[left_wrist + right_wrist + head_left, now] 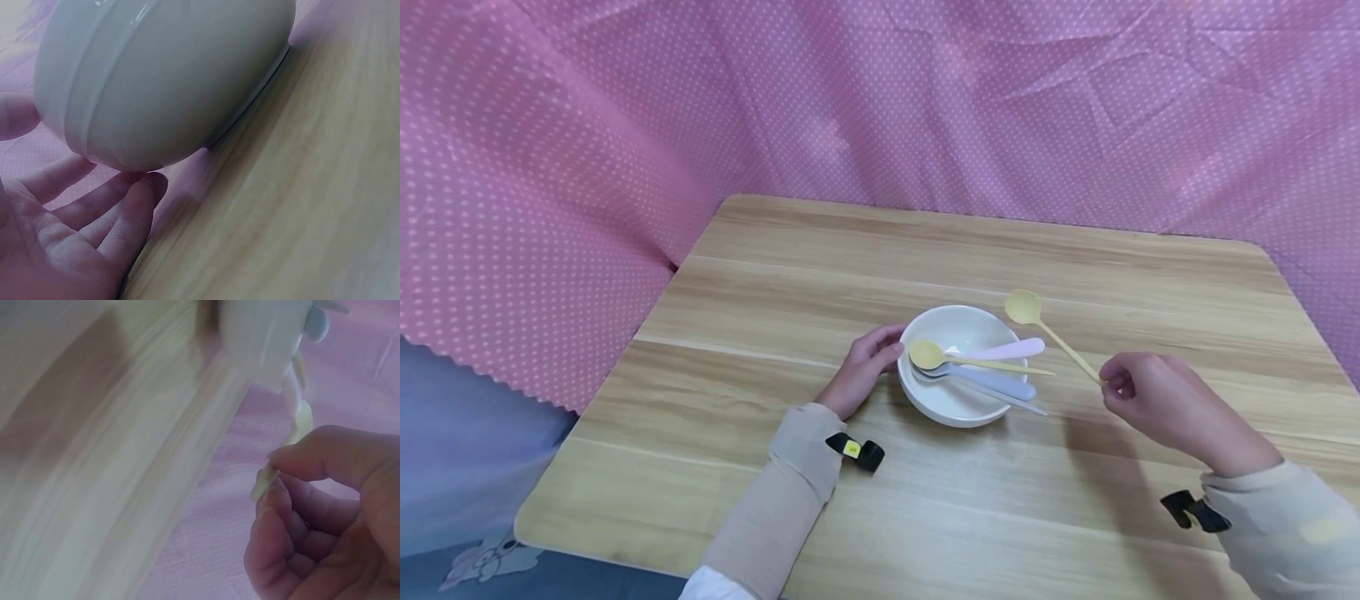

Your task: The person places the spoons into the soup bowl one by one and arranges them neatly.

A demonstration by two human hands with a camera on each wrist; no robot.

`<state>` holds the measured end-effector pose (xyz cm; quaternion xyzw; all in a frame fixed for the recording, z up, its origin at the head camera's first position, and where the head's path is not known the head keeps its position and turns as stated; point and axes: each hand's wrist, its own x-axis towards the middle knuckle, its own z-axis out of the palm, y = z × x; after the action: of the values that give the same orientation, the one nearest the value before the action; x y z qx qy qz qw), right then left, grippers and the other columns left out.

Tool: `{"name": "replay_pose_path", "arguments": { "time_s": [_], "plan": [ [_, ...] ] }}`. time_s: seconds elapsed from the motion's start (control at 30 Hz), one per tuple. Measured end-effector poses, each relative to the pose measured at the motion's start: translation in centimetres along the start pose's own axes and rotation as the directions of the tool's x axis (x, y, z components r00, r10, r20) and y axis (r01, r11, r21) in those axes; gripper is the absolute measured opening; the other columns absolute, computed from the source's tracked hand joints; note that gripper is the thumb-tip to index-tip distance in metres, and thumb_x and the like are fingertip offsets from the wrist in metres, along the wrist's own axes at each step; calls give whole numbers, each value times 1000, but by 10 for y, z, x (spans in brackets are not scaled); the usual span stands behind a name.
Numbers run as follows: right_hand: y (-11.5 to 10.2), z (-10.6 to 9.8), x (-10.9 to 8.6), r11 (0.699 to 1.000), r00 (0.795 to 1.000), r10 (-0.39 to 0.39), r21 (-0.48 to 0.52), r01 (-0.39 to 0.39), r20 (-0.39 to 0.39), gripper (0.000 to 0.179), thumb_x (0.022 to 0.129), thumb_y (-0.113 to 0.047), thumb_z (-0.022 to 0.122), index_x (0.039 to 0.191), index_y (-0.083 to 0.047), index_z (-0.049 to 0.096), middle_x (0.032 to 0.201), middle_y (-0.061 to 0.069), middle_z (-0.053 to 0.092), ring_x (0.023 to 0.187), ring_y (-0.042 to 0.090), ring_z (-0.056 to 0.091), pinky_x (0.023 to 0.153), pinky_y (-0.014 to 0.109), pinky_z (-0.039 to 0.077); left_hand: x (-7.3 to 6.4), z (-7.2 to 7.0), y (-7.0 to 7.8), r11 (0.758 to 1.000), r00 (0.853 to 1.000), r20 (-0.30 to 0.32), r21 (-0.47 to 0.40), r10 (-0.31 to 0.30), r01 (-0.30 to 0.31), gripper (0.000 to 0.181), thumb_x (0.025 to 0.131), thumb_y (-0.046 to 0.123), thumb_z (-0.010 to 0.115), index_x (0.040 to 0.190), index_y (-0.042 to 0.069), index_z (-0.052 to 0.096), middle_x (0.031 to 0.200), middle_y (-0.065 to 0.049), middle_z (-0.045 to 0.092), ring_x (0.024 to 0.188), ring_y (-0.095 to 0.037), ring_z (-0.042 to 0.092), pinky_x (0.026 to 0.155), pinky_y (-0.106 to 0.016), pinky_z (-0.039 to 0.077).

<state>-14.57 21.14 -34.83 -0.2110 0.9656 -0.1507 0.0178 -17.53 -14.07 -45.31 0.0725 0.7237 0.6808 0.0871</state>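
Observation:
A white bowl [951,414] stands on the table, with several utensils leaning over its right rim. Among them are a yellow spoon [927,356], a pink-handled utensil [1011,349], a spoon with a pale blue handle [1000,382] and a thin light handle [1026,407]. My left hand [863,371] touches the bowl's left outer side, thumb tip by the rim; fingertips press the wall [162,81] in the left wrist view. To the right, my right hand [1157,404] pinches the handle end of a second yellow spoon [1023,307], its head raised beside the bowl.
A light wooden table [760,275] with rounded corners lies beneath. Pink dotted cloth [865,100] hangs along its back and left side. Black straps with small devices [857,450] sit on both sleeved wrists. Blue fabric [467,450] shows at the lower left.

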Motion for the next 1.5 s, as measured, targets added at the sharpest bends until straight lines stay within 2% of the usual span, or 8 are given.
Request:
{"name": "replay_pose_path", "arguments": {
  "time_s": [0.27,0.53,0.93,1.0,1.17,1.23,1.5],
  "plan": [
    [-14,-3,8,998,998,-60,-37,60,-17,10,75,-3,61,82,-3,68,67,-4,61,59,7,50,51,24,43,0,-1,1,1000,1000,7,0,-3,3,40,97,22,48,135,8,48,134,-8,52,123,-19,49,100,-35,45],
    [-29,-7,15,990,993,-120,-73,120,2,9,74,0,62,80,-4,67,70,-3,60,61,9,50,54,27,45,-1,0,4,1000,1000,7,-1,-12,12,40,98,21,47,135,8,47,133,-8,53,121,-20,51,99,-34,46],
    [-47,-6,24,963,970,-245,-111,244,4,9,71,4,62,76,-3,65,67,-2,56,58,8,46,50,23,43,2,-2,6,998,998,38,-9,-59,59,42,99,23,46,138,8,43,138,-10,49,125,-21,48,100,-33,45],
    [-49,-5,25,960,966,-258,-111,257,7,10,70,5,61,75,-4,65,66,-3,54,57,8,44,50,23,41,0,-1,12,998,996,46,-1,-70,70,43,99,21,45,139,7,43,138,-11,48,125,-22,47,100,-33,45],
    [-57,-3,27,962,966,-250,-93,255,57,12,71,6,62,74,-5,64,65,-3,52,56,10,41,47,21,37,-1,0,10,1000,999,24,-2,-28,28,41,98,21,47,136,6,46,134,-10,51,123,-21,49,100,-34,45],
    [-60,-2,29,964,966,-242,-87,250,90,13,72,6,62,73,-7,64,63,-4,50,55,10,40,47,20,34,1,0,3,1000,1000,8,-6,-5,5,41,97,22,48,135,8,48,133,-8,53,122,-19,50,100,-34,45],
    [-70,3,37,951,952,-273,-109,288,135,16,73,5,61,69,-11,59,62,-4,46,54,11,38,47,22,32,-1,-2,2,1000,1000,10,-1,7,-7,40,97,21,48,135,7,48,132,-9,53,121,-20,51,99,-33,45]
  ]
}}
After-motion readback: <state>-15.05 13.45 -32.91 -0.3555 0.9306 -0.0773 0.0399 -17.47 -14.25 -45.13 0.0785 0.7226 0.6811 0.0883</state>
